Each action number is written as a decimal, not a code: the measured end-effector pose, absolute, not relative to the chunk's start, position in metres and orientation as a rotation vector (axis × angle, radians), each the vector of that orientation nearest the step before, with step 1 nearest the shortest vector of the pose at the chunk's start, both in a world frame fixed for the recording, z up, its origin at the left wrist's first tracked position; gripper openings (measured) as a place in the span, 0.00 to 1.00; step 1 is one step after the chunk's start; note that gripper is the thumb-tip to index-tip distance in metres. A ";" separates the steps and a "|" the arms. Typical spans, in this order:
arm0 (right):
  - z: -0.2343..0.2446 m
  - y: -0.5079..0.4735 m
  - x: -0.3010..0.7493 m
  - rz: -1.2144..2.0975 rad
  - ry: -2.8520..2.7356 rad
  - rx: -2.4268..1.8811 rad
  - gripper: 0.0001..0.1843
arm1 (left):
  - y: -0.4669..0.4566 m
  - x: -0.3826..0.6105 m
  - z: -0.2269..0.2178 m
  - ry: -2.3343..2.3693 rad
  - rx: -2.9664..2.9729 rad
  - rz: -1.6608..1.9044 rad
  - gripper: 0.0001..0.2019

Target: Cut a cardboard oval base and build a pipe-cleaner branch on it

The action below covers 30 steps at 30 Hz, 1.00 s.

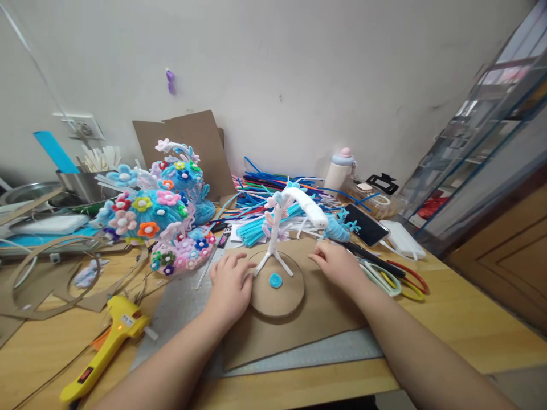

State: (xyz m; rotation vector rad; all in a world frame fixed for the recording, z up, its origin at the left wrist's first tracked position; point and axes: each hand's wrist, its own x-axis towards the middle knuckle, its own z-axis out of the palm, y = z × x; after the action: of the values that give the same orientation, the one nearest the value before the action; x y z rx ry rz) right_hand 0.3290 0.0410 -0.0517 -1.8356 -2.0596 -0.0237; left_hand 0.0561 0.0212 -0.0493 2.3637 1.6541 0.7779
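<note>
My left hand (229,282) lies flat on the left edge of a round cardboard disc (280,299), fingers spread and holding nothing. A white pipe-cleaner stand (273,242) rises from the disc, topped by a curved white fuzzy piece (308,206) with light-blue ends. A small blue button-like disc (276,280) lies on the cardboard round. My right hand (335,263) rests on the cardboard sheet (299,336) to the right of the stand, fingers curled loosely down, and I cannot see anything in them.
A yellow glue gun (105,347) lies at the front left. Pipe-cleaner flower bouquets (160,213) stand at the left. Loose coloured pipe cleaners (265,196), a phone (366,225), scissors (395,276) and a bottle (341,169) are behind and to the right.
</note>
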 end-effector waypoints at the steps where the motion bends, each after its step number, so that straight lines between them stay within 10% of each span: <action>1: -0.052 0.039 0.325 -0.007 -2.035 -1.841 0.18 | 0.021 0.056 -0.049 1.657 2.361 0.775 0.13; 9: -0.047 0.019 0.293 0.191 -2.365 -1.167 0.24 | 0.021 0.055 -0.049 1.648 2.374 0.804 0.16; 30: -0.046 0.010 0.281 -0.044 -2.732 -1.138 0.26 | 0.022 0.055 -0.051 1.665 2.377 0.849 0.16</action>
State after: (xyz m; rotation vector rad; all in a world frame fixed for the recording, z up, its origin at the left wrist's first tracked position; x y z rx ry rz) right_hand 0.2809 0.0099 -0.0458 -1.1378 -2.7324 -0.0435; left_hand 0.0546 0.0220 -0.0514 2.3767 1.6651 0.8494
